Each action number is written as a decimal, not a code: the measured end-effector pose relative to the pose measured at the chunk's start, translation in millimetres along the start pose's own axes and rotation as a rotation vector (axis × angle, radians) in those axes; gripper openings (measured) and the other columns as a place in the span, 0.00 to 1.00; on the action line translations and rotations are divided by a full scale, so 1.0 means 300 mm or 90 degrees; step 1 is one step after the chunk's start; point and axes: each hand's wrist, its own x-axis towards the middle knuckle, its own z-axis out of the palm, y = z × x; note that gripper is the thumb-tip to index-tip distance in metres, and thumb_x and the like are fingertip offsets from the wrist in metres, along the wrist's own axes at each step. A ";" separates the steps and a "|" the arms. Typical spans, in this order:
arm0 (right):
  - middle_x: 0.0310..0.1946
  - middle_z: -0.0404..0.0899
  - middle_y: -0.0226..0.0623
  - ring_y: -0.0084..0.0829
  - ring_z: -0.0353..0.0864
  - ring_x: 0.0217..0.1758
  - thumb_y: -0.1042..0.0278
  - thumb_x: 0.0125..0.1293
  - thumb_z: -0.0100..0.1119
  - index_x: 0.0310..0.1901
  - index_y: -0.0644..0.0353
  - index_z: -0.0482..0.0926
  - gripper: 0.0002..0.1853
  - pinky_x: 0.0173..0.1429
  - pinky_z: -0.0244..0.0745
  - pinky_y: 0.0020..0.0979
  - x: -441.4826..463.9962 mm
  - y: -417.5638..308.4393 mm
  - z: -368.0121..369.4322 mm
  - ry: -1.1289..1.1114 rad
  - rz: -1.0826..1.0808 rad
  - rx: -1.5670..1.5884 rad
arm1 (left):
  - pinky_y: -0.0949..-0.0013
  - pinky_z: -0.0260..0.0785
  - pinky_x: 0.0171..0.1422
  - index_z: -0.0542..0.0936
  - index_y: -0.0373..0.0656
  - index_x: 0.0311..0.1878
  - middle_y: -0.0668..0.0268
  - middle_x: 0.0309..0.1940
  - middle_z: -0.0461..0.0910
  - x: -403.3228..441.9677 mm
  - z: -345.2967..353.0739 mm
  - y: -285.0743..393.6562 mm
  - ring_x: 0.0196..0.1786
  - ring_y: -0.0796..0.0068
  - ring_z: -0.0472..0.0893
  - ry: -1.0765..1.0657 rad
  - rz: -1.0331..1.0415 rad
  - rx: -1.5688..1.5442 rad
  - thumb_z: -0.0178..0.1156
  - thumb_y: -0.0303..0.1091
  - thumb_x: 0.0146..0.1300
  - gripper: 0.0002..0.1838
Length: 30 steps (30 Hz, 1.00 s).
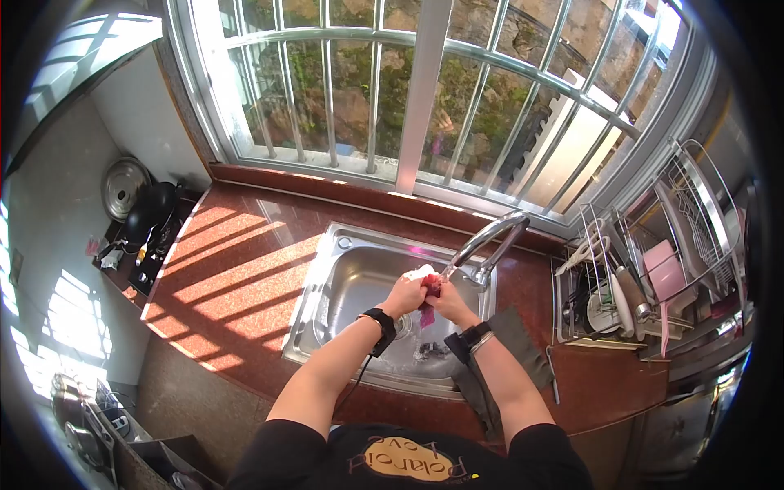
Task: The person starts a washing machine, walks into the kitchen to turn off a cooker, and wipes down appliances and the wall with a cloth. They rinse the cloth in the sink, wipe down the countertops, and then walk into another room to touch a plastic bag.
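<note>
Over the steel sink (347, 273), both hands are closed on a wet-looking pinkish-red cloth (427, 315). My left hand (407, 294) grips it from the left, and my right hand (451, 302) from the right, close against the other. A curved chrome faucet (482, 238) reaches in from the right, its spout end just above and beside my right hand. Part of the cloth hangs below my fingers; the rest is hidden inside them. Water and a dark patch near the drain show on the basin floor.
A dark grey-green cloth (523, 347) drapes over the sink's right edge under my right forearm. A wire dish rack (592, 331) with utensils stands on the right. Left, a black wok (151, 214) and a metal lid (125, 189) sit by the stove. A barred window (408, 98) is ahead.
</note>
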 end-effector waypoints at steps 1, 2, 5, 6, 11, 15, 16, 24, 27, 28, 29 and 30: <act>0.28 0.74 0.25 0.18 0.72 0.32 0.81 0.56 0.57 0.42 0.64 0.77 0.11 0.39 0.69 0.22 0.009 0.023 0.004 -0.023 0.014 -0.062 | 0.59 0.69 0.47 0.75 0.41 0.37 0.55 0.32 0.77 -0.006 0.020 -0.003 0.39 0.53 0.76 0.026 -0.065 0.000 0.56 0.25 0.51 0.08; 0.28 0.74 0.25 0.18 0.72 0.32 0.81 0.56 0.57 0.42 0.64 0.77 0.11 0.39 0.69 0.22 0.011 0.044 0.000 -0.023 0.014 -0.062 | 0.60 0.68 0.47 0.74 0.40 0.38 0.55 0.34 0.77 -0.011 0.039 -0.006 0.38 0.54 0.75 0.052 -0.130 0.001 0.57 0.25 0.50 0.10; 0.30 0.76 0.27 0.18 0.74 0.33 0.82 0.59 0.53 0.38 0.64 0.77 0.06 0.38 0.71 0.23 0.026 0.129 -0.012 -0.020 0.119 -0.051 | 0.62 0.69 0.43 0.72 0.39 0.37 0.61 0.27 0.75 -0.021 0.051 -0.015 0.33 0.62 0.75 0.195 -0.146 -0.148 0.62 0.29 0.49 0.13; 0.30 0.76 0.27 0.18 0.74 0.33 0.82 0.59 0.53 0.38 0.64 0.77 0.06 0.38 0.71 0.23 0.022 0.128 -0.008 -0.020 0.119 -0.050 | 0.63 0.69 0.41 0.70 0.39 0.38 0.63 0.28 0.74 -0.030 0.049 -0.023 0.33 0.67 0.75 0.213 -0.104 -0.058 0.63 0.28 0.49 0.14; 0.31 0.75 0.29 0.22 0.76 0.34 0.82 0.60 0.49 0.37 0.62 0.76 0.07 0.40 0.73 0.24 -0.018 0.040 0.001 0.071 0.211 0.308 | 0.63 0.76 0.41 0.75 0.43 0.42 0.60 0.39 0.80 -0.129 0.079 -0.126 0.39 0.67 0.81 0.115 -0.675 -0.454 0.61 0.44 0.58 0.16; 0.33 0.75 0.29 0.23 0.76 0.35 0.81 0.54 0.47 0.37 0.61 0.76 0.10 0.44 0.73 0.25 -0.070 0.017 0.064 -0.113 0.204 0.226 | 0.60 0.80 0.48 0.77 0.40 0.46 0.57 0.41 0.81 -0.153 0.066 -0.107 0.40 0.66 0.83 -0.202 -0.689 -1.068 0.53 0.44 0.68 0.16; 0.33 0.75 0.30 0.22 0.76 0.37 0.81 0.53 0.48 0.36 0.61 0.75 0.10 0.44 0.73 0.25 -0.092 -0.026 0.086 -0.155 0.208 0.248 | 0.60 0.80 0.48 0.77 0.40 0.46 0.57 0.41 0.81 -0.153 0.071 -0.122 0.40 0.66 0.83 -0.203 -0.689 -1.068 0.53 0.44 0.68 0.16; 0.33 0.75 0.31 0.25 0.77 0.38 0.79 0.61 0.54 0.37 0.62 0.75 0.04 0.46 0.77 0.29 -0.071 0.000 -0.043 -0.109 0.219 0.452 | 0.65 0.74 0.38 0.77 0.48 0.41 0.67 0.35 0.81 -0.201 0.136 -0.127 0.36 0.73 0.80 -0.017 -0.889 -0.964 0.58 0.41 0.66 0.08; 0.35 0.78 0.33 0.27 0.79 0.38 0.76 0.64 0.55 0.38 0.63 0.76 0.03 0.42 0.77 0.29 -0.036 0.059 -0.036 -0.061 0.318 0.397 | 0.70 0.68 0.36 0.75 0.55 0.38 0.74 0.33 0.77 -0.194 0.078 -0.028 0.36 0.78 0.76 -0.092 -0.823 -0.973 0.68 0.51 0.56 0.16; 0.36 0.78 0.34 0.27 0.80 0.38 0.76 0.64 0.55 0.39 0.63 0.76 0.04 0.41 0.77 0.30 -0.034 0.068 -0.030 -0.062 0.355 0.346 | 0.70 0.68 0.36 0.75 0.55 0.38 0.74 0.33 0.77 -0.198 0.085 -0.027 0.36 0.78 0.76 -0.092 -0.825 -0.972 0.68 0.51 0.56 0.16; 0.36 0.78 0.34 0.27 0.80 0.38 0.76 0.64 0.55 0.39 0.63 0.76 0.04 0.41 0.77 0.30 -0.031 0.077 -0.024 -0.062 0.356 0.347 | 0.71 0.67 0.36 0.76 0.55 0.38 0.75 0.33 0.77 -0.199 0.093 -0.027 0.37 0.79 0.76 -0.192 -0.794 -0.855 0.70 0.51 0.54 0.17; 0.35 0.78 0.34 0.28 0.80 0.38 0.76 0.63 0.56 0.40 0.63 0.76 0.04 0.41 0.77 0.30 -0.027 0.076 -0.017 -0.067 0.363 0.276 | 0.72 0.66 0.35 0.76 0.56 0.39 0.75 0.33 0.76 -0.199 0.098 -0.033 0.37 0.79 0.75 -0.285 -0.758 -0.737 0.71 0.50 0.52 0.18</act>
